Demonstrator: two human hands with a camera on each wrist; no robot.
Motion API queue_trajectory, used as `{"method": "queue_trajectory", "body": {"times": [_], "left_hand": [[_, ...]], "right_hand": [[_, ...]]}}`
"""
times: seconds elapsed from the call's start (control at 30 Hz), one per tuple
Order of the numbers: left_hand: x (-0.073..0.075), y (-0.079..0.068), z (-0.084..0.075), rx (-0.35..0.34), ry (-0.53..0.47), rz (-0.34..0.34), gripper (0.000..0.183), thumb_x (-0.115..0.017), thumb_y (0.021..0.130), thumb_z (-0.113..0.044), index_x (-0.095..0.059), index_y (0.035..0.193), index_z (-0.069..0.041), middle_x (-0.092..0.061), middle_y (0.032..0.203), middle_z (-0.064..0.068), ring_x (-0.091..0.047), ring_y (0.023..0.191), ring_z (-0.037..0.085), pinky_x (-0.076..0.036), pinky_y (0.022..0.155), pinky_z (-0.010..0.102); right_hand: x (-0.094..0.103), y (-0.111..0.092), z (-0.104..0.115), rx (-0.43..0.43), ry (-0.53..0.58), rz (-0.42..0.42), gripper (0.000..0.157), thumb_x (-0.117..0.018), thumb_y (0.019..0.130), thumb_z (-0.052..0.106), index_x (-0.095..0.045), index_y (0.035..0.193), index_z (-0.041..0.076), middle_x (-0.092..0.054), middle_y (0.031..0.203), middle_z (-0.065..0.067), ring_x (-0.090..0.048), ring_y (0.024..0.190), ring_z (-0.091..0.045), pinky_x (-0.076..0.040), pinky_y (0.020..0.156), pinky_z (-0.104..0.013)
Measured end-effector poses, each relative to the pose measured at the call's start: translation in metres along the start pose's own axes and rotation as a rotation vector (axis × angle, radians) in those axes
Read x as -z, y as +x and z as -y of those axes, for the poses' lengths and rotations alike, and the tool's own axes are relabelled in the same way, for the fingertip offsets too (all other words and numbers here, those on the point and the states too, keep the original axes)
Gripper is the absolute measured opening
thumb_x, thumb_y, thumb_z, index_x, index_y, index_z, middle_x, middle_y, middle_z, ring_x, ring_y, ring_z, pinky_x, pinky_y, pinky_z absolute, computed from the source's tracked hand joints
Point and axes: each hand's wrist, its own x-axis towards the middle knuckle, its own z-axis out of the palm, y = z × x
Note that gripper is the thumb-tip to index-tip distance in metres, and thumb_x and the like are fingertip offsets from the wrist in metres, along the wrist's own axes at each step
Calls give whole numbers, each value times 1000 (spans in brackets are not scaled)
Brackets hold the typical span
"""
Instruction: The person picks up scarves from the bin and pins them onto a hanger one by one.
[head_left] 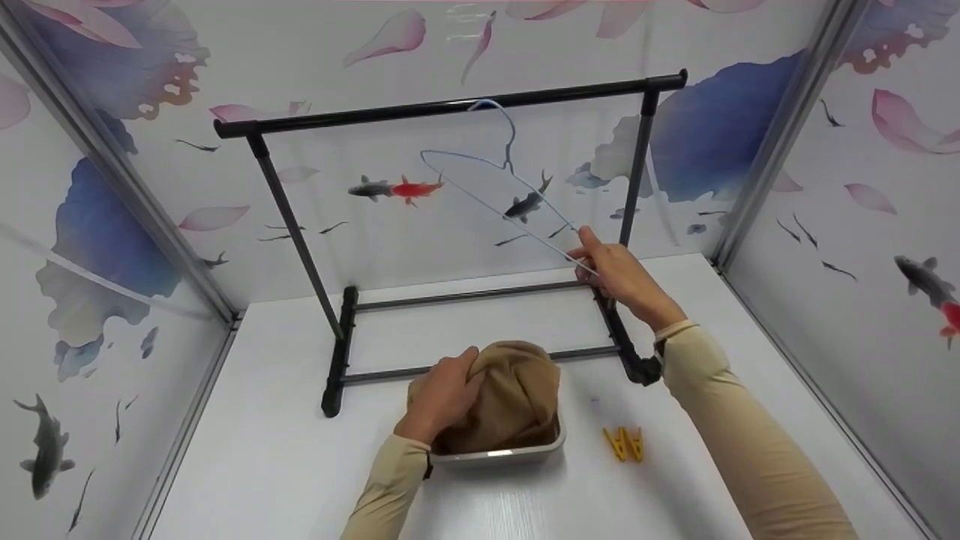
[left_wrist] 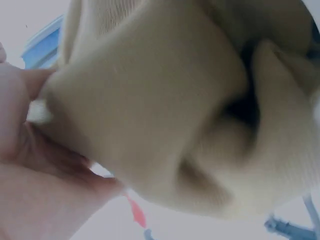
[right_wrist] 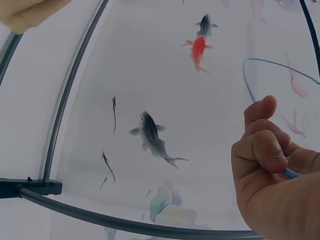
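In the head view my right hand [head_left: 619, 274] grips one end of a thin light-blue clothes hanger [head_left: 465, 156]. The hanger's hook overlaps the top rail of a black clothes rack [head_left: 450, 112]. Curled fingers of that hand [right_wrist: 272, 160] show round the blue wire in the right wrist view. My left hand [head_left: 446, 394] holds a bunched tan-brown cloth [head_left: 517, 394] above a light-coloured bin [head_left: 510, 453]. Close up in the left wrist view, the thumb and fingers pinch an edge of this cloth [left_wrist: 150, 110], whose folds fill most of the picture. Much of the bin's inside is hidden by the cloth.
Two yellow clothespins [head_left: 624, 444] lie on the white table [head_left: 255, 450], right of the bin. The rack's base bars [head_left: 472, 294] span the table behind the bin. Patterned panels with fish and petals [head_left: 862, 225] enclose the back and both sides.
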Motion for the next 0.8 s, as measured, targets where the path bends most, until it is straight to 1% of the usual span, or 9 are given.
{"method": "queue_trajectory", "body": {"times": [0.1,0.23,0.33,0.43,0.47,0.53,0.6,0.67,0.8], "left_hand": [[9,-1,-3,-33,-46,-27,12,-56,106,-18,-48,98,-13,-50,71,-2,-50,62,13,-44,57,30],[19,-4,-11,-107,18,-118,8,-60,104,-20,-57,107,-13,-64,78,2,-61,69,16,-52,62,34],[27,-6,-19,-198,82,-249,13,-66,101,-20,-68,113,-16,-74,92,2,-71,81,18,-58,70,37],[35,-2,-27,-295,79,-401,19,-71,97,-12,-74,115,-15,-77,100,2,-73,91,19,-60,78,37],[37,0,-29,-315,70,-441,21,-71,95,-9,-75,115,-15,-77,102,2,-73,93,19,-60,80,37],[42,6,-32,-331,38,-491,23,-71,94,-5,-76,115,-12,-76,105,4,-72,98,21,-59,86,38],[45,13,-35,-289,13,-491,24,-69,95,-5,-76,117,-13,-76,109,4,-72,103,21,-57,91,38],[47,19,-36,-205,-5,-450,23,-67,97,-8,-75,118,-14,-76,113,3,-71,107,22,-56,95,40],[47,28,-32,-82,15,-364,18,-63,102,-16,-75,115,-15,-75,109,7,-70,104,29,-55,93,45]], "right_hand": [[-3,-13,-9,9,3,12,78,-27,107,61,-60,135,-4,-59,88,-4,-42,62,-10,-36,57,-23],[-13,-28,-28,9,-11,14,77,-27,107,62,-64,130,-2,-60,85,-4,-38,58,-10,-33,55,-22],[-22,-37,-43,10,-77,25,75,-26,108,61,-66,126,0,-61,85,-4,-41,61,-11,-35,57,-23],[-30,-46,-55,14,-120,61,71,-27,109,57,-69,121,2,-62,85,-4,-46,65,-14,-38,60,-26],[-33,-49,-58,11,-120,76,69,-27,109,57,-71,114,4,-61,84,-3,-49,67,-14,-38,60,-26],[-38,-54,-61,7,-112,113,64,-29,109,57,-69,96,8,-54,76,0,-46,64,-15,-36,57,-26],[-43,-60,-63,4,-106,147,61,-29,109,57,-60,81,12,-47,71,2,-44,62,-14,-34,55,-24],[-49,-64,-62,11,-95,187,61,-29,109,57,-52,75,12,-44,68,2,-42,60,-12,-33,54,-23],[-60,-74,-58,38,-99,244,62,-28,110,53,-54,74,10,-50,68,2,-42,58,-11,-34,52,-22]]}}
